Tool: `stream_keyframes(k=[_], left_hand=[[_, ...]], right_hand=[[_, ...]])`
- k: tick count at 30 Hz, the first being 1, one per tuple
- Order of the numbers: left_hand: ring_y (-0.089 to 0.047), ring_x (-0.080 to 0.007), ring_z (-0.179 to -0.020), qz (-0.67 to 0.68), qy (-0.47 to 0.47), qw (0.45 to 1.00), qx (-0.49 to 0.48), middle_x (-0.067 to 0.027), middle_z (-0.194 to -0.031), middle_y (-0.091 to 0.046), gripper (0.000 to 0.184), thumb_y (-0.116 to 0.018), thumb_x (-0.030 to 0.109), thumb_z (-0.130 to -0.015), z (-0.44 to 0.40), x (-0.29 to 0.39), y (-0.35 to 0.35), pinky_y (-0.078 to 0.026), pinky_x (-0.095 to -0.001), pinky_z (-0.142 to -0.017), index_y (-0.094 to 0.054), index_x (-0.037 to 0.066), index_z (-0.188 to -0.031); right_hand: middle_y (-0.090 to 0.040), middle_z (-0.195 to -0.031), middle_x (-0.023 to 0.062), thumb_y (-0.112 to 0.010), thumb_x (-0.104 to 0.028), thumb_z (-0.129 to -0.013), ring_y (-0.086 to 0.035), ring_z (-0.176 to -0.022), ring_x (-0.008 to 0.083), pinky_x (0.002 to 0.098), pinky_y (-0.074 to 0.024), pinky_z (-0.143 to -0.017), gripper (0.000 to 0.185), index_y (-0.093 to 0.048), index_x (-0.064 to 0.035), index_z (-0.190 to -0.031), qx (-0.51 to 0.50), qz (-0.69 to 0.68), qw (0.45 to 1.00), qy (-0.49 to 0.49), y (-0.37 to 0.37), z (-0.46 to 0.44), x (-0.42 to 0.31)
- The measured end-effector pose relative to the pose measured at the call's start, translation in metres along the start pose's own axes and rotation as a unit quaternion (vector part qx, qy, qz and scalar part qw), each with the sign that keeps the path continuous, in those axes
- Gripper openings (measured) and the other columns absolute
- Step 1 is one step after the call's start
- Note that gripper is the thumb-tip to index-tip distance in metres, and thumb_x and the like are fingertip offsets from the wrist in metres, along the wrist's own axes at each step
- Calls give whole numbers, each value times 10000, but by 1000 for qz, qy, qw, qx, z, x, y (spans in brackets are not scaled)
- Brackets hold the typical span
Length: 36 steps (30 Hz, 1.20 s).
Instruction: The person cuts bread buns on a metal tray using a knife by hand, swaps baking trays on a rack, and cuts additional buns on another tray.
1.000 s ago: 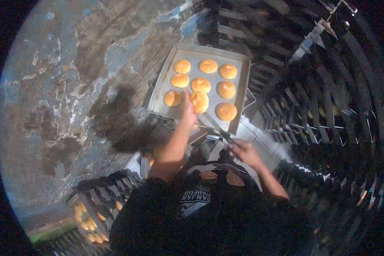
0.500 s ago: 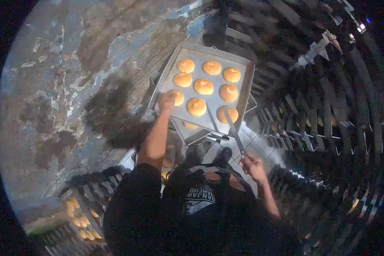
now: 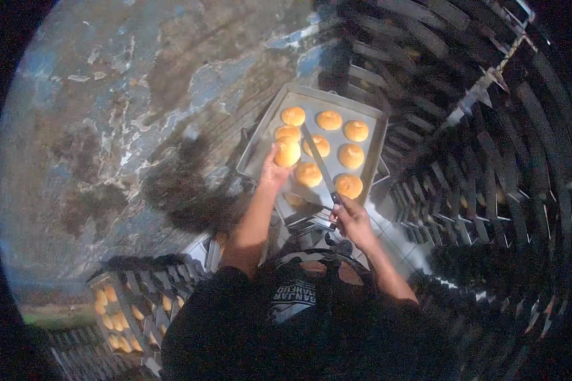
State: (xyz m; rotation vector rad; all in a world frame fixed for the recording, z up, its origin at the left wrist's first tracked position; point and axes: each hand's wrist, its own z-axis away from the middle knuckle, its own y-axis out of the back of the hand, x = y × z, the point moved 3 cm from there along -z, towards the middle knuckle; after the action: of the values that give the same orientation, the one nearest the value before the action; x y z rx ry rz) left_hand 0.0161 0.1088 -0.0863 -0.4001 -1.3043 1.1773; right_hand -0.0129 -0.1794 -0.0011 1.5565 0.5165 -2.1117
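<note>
My left hand (image 3: pixel 277 170) holds a round golden bun (image 3: pixel 287 152) above the left side of a metal baking tray (image 3: pixel 378 130). My fingers are closed around the bun's lower left edge. In my right hand (image 3: pixel 353 222) is a long knife (image 3: pixel 318 154), gripped by its dark handle. The blade points up and left across the tray, its tip close to the held bun and the bun row behind it. Several more buns, such as a middle one (image 3: pixel 309 174) and a right one (image 3: pixel 348 185), sit spaced out on the tray. Part of one bun is hidden behind the held one.
Beneath the tray, another tray (image 3: pixel 285 213) juts out at an angle. Dark racks (image 3: pixel 451 184) line the right side. At lower left stands a rack holding trays of buns (image 3: pixel 117 320). A worn, peeling wall (image 3: pixel 108 140) fills the left.
My left hand has lifted a bun from the tray's left side. My right hand has brought the knife up and left, its blade now crossing the tray's middle.
</note>
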Motion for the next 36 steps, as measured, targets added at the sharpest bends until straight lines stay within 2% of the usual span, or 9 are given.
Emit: stream_keyframes(k=[3, 8, 10, 17, 20, 22, 27, 32, 36], left_hand=[[-622, -232, -1170, 44, -36, 998, -12, -37, -1216, -680, 661, -624, 642, -904, 4, 0, -15, -455, -451, -1042, -577, 116, -1302], [-632, -194, -1125, 46, -80, 995, 23, -26, -1197, -686, 663, -622, 670, -889, 3, -3, -33, -462, -391, -1015, -612, 128, -1271], [-632, -184, -1119, 31, -81, 996, 27, -22, -1195, -689, 672, -624, 674, -884, 10, -1, -43, -463, -380, -1012, -613, 125, -1271], [-687, -193, -995, 32, -28, 999, -15, -18, -1062, -725, 506, -682, 549, -906, 22, -18, -68, -543, -372, -910, -658, 124, -1178], [-691, -200, -977, 14, 15, 999, -42, -28, -1045, -726, 423, -667, 476, -940, 29, -31, -74, -550, -377, -907, -663, 119, -1167], [-689, -202, -989, 23, -9, 999, -48, -36, -1066, -725, 422, -657, 464, -950, 26, -28, -75, -551, -382, -906, -658, 110, -1181], [-685, -205, -995, 51, -23, 998, -35, -42, -1084, -719, 430, -658, 451, -951, 12, -3, -48, -554, -391, -900, -649, 101, -1200], [-681, -208, -993, 1, 22, 997, -69, -46, -1085, -712, 395, -666, 412, -953, 20, -41, -53, -551, -405, -903, -647, 106, -1203], [-680, -215, -995, -1, 4, 999, -42, -48, -1084, -709, 408, -685, 412, -934, 13, -9, -46, -550, -414, -903, -644, 91, -1184]], right_hand=[[-643, -782, -1, -556, -200, -1036, -478, -530, 56, 244, -414, -502, 385, -573, -35, -1383, -30, 42, 998, 46, -9, -4, -10], [-655, -804, 28, -566, -191, -1033, -533, -612, 59, 248, -455, -561, 408, -554, -18, -1402, -22, 98, 989, 104, -9, 5, -16], [-702, -870, 86, -590, -197, -1006, -651, -792, 139, 315, -524, -720, 406, -576, -1, -1361, -6, 127, 986, 106, -4, 8, -11], [-696, -804, 159, -587, -204, -1000, -682, -753, 192, 360, -536, -735, 406, -580, 19, -1339, 18, 156, 983, 97, 9, 15, -19], [-655, -790, 53, -576, -223, -1019, -572, -653, 105, 270, -483, -602, 392, -577, -8, -1348, 24, 167, 973, 157, 13, -8, -29], [-692, -828, 209, -600, -219, -995, -682, -761, 207, 365, -531, -741, 410, -585, 28, -1321, 13, 167, 979, 114, 13, -11, -45], [-692, -870, 127, -599, -200, -999, -652, -804, 174, 341, -535, -760, 423, -572, 46, -1343, -46, 152, 978, 132, 19, 26, -29], [-691, -852, 117, -597, -192, -993, -636, -782, 156, 321, -523, -737, 410, -588, 47, -1325, -10, 157, 984, 81, 15, -16, -32], [-692, -841, 111, -611, -204, -990, -636, -785, 154, 330, -520, -737, 404, -597, 37, -1314, -45, 158, 981, 102, 20, -2, -39]])
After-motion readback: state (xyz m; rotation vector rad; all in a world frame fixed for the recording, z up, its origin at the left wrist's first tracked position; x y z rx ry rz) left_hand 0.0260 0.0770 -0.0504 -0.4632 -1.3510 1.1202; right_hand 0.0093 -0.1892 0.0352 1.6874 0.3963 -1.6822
